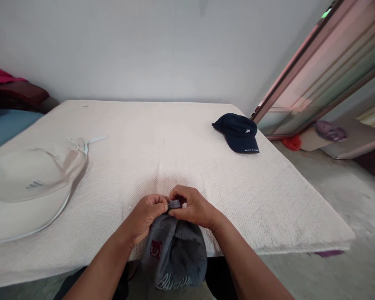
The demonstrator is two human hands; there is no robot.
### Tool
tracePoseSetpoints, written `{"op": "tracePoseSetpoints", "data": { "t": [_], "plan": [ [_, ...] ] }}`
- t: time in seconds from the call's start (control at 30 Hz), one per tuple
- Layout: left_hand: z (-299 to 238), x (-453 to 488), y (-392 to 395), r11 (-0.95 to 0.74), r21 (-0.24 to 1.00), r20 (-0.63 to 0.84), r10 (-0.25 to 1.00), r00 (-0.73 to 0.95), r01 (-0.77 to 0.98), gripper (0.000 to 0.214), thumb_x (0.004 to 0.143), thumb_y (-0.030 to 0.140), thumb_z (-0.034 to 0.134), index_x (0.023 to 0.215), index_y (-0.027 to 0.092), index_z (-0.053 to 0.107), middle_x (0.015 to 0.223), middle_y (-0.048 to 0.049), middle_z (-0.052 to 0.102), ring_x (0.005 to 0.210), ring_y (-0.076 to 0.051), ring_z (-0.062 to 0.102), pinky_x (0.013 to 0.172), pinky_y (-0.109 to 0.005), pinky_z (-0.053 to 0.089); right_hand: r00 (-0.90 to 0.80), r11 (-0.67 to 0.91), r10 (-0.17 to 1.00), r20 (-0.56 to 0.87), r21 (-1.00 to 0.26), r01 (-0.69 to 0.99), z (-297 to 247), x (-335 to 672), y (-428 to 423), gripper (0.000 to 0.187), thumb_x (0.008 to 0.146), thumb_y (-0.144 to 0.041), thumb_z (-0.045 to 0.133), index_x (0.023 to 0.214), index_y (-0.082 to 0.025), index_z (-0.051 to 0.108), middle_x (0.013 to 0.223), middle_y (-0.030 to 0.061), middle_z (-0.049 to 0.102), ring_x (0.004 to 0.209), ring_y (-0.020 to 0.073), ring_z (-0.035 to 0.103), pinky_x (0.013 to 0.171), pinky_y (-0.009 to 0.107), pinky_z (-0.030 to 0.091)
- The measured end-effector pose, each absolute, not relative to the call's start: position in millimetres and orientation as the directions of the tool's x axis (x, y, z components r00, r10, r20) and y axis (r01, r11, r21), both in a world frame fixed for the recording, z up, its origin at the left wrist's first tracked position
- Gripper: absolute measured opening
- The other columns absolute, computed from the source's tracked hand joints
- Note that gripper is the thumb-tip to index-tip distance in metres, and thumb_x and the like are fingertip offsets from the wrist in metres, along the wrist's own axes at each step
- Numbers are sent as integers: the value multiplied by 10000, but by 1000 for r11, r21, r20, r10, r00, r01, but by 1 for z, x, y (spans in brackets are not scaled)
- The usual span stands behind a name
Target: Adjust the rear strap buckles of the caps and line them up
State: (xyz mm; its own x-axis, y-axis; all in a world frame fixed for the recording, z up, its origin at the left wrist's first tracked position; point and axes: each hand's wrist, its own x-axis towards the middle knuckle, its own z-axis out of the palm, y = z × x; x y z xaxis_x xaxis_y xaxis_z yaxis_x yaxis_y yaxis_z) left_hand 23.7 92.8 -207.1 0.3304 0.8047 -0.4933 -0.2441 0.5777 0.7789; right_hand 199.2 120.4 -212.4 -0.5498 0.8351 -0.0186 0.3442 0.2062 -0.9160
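At the near edge of the white, textured-cloth-covered counter (162, 143), 2 hands are busy! The left hand (151, 211) pinches the short grey fabric strap (175, 204) by thumb and fingers, and the right hand (192, 206) grips its other side, fingers curled round it. Below them hangs the soft grey fabric cap (190, 243), partly past that edge.

Here's the danger, as I judge it: if either pinch slips, the strap could twist away, because the hold is small and the cap's weight hangs beneath. Lose 2 grips at once and the cap could drop off the edge. Pull too hard, and the fastening might strain; fingers hide its details.

And the look of it: crumpled, creased crown, a dark red patch (156, 248) on its left side, pale looping script (174, 282) at the bottom, no stiff shape showing, the whole thing sagging into deep folds.
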Motion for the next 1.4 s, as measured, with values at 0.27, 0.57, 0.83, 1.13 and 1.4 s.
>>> {"op": "tracePoseSetpoints", "data": {
  "t": [0.27, 0.57, 0.83, 1.13, 1.4],
  "plan": [
    [-208, 25, 92, 547, 812, -474, 823, 313, -206, 116, 657, 141, 614, 613, 153, 508, 642, 28, 526, 550, -74, 448, 508, -193, 340, -558, 205, 829, -25, -915, 346, -215, 201, 122, 207, 675, -189, 695, 857, -180, 596, 749, -24, 556, 684, 113, 483, 601, 225, 359],
    [-215, 20, 90, 542, 807, -464, 827, 317, -235, 142, 706, 157, 636, 785, 172, 519, 731, 15, 573, 589, -83, 501, 551, -213, 381, -525, 211, 851, -5, -912, 351, -216, 201, 123, 171, 688, -173, 690, 811, -177, 571, 728, -35, 539, 676, 104, 471, 586, 217, 347],
    [-215, 18, 90, 545, 814, -481, 826, 293, -199, 210, 706, 206, 695, 840, 162, 540, 721, 6, 593, 583, -92, 534, 562, -228, 415, -520, 271, 853, 42, -887, 374, -216, 199, 121, 161, 714, -182, 682, 848, -177, 593, 770, -20, 576, 722, 118, 513, 637, 232, 370],
    [-215, 21, 91, 550, 819, -502, 825, 257, -164, 239, 684, 236, 730, 831, 157, 559, 716, -9, 617, 603, -114, 566, 570, -239, 431, -544, 149, 838, -49, -938, 313, -213, 206, 121, 140, 819, -300, 591, 893, -182, 585, 765, -6, 563, 695, 117, 500, 612, 233, 375],
    [-216, 24, 91, 549, 826, -521, 831, 197, -132, 249, 647, 240, 746, 815, 145, 589, 698, -2, 609, 579, -103, 550, 556, -232, 423, -464, 49, 880, -101, -953, 300, -218, 201, 119, 97, 827, -229, 540, 750, -171, 547, 637, -35, 490, 600, 91, 434, 555, 220, 328]
  ]
}}
